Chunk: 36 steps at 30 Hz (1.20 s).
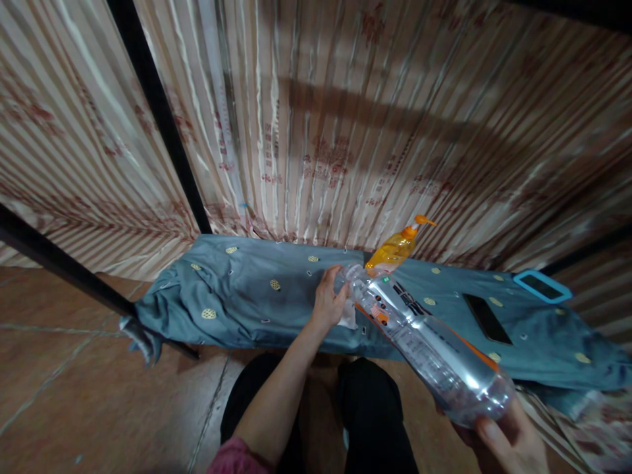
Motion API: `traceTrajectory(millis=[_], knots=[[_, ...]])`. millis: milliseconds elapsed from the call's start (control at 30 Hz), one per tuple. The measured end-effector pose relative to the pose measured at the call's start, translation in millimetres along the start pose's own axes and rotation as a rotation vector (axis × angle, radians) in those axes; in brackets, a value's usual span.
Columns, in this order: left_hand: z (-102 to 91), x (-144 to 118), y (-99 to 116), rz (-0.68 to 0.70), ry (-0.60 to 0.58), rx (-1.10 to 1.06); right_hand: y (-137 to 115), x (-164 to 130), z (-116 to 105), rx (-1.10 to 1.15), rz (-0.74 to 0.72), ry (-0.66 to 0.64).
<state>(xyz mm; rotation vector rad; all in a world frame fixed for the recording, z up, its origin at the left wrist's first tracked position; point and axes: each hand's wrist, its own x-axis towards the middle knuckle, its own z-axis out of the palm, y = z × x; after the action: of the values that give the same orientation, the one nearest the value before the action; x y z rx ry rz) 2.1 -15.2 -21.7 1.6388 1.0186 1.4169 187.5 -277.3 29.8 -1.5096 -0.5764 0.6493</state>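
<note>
So a striped curtain (326, 131) hung behind everything, with a patterned teal cloth (261, 276) laid out below. The big clear bottle (434, 342) was already up off the cloth, label on, not set down yet; couldn't tell if it was capped. An orange pump bottle (392, 252) stood just behind its neck, unheld. Left hand (328, 299): fingers wrapped round the neck end. Right hand (513, 434): clamped on the base. Dark phone (486, 318) lay untouched.

Lettering (412, 299) on bottle (430, 341) seemingly illegible
</note>
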Motion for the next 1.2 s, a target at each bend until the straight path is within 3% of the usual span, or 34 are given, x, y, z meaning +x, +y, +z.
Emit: traceTrajectory(millis=[567,1200], knots=[[-0.7,0.8,2.5,-0.008,0.002,-0.007,-1.9,-0.8,1.2,-0.043,-0.066,-0.033],[-0.3,0.6,0.2,0.008,0.008,0.003,-9.5,-6.4,6.1,-0.059,-0.023,-0.014]])
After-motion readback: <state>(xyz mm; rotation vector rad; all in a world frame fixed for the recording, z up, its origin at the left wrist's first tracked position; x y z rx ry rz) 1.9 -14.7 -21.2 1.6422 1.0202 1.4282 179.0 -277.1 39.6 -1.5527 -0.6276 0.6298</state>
